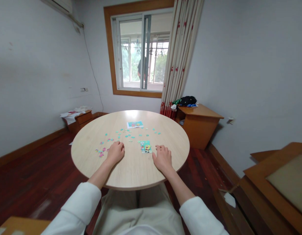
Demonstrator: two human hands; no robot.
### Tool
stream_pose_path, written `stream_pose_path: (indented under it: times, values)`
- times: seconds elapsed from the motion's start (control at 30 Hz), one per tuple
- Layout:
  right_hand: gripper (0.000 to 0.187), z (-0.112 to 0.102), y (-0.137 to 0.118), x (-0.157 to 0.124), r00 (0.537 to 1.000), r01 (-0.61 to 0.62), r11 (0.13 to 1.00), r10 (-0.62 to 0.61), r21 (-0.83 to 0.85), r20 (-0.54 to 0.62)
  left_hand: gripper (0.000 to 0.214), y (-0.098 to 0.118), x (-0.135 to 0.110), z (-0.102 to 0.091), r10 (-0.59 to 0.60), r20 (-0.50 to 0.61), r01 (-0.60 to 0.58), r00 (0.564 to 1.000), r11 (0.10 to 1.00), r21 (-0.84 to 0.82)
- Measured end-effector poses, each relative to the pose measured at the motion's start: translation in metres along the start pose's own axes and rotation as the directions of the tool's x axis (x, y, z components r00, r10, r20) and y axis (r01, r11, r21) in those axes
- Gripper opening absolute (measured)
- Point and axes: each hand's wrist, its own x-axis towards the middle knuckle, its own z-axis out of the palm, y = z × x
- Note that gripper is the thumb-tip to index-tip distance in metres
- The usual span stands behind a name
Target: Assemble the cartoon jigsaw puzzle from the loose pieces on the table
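Observation:
On the round table lies a partly assembled jigsaw puzzle (145, 147), a teal block with a yellow cartoon figure. My right hand (163, 158) rests just right of it, fingers bent and somewhat apart, holding nothing that I can see. To the left of the puzzle, my left hand (116, 151) rests on the tabletop with its fingers loosely curled and slightly apart. Its palm side is hidden. Loose pink puzzle pieces (101, 152) lie beside my left hand, and several teal pieces (127, 135) are scattered beyond both hands.
A picture sheet (135, 124) lies toward the far side of the round table (133, 173). A wooden cabinet (202, 124) with clothes (186, 101) on top stands at the right. Behind are a window (131, 58) and a curtain (179, 55). Someone's dark figure (142, 68) shows through the glass.

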Motion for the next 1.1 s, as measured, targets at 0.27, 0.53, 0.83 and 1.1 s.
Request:
stream_pose_path:
  times: [0.27, 0.53, 0.83, 1.1]
  values:
    - [0.051, 0.0018, -0.0012, -0.0022, 0.996, -0.053, 0.998, 0.056, 0.032, -0.070, 0.025, -0.0009, -0.0003, 0.0007, -0.006, -0.018, 0.006, 1.000, 1.000, -0.006]
    - [0.027, -0.0044, -0.0025, -0.0005, 0.996, -0.003, 0.999, 0.006, -0.044, 0.086, 0.024, 0.0003, -0.0006, -0.0006, -0.015, -0.024, 0.014, 1.000, 0.999, -0.033]
    - [0.051, -0.0001, -0.0026, -0.0011, 0.999, -0.043, 0.999, 0.043, -0.004, 0.027, 0.025, -0.0004, 0.0000, 0.0004, -0.009, -0.020, 0.009, 1.000, 1.000, -0.016]
    - [0.026, -0.0047, -0.0026, -0.0005, 0.997, -0.007, 0.999, 0.011, -0.044, 0.079, 0.024, 0.0004, -0.0006, -0.0009, -0.013, -0.019, 0.013, 1.000, 1.000, -0.016]
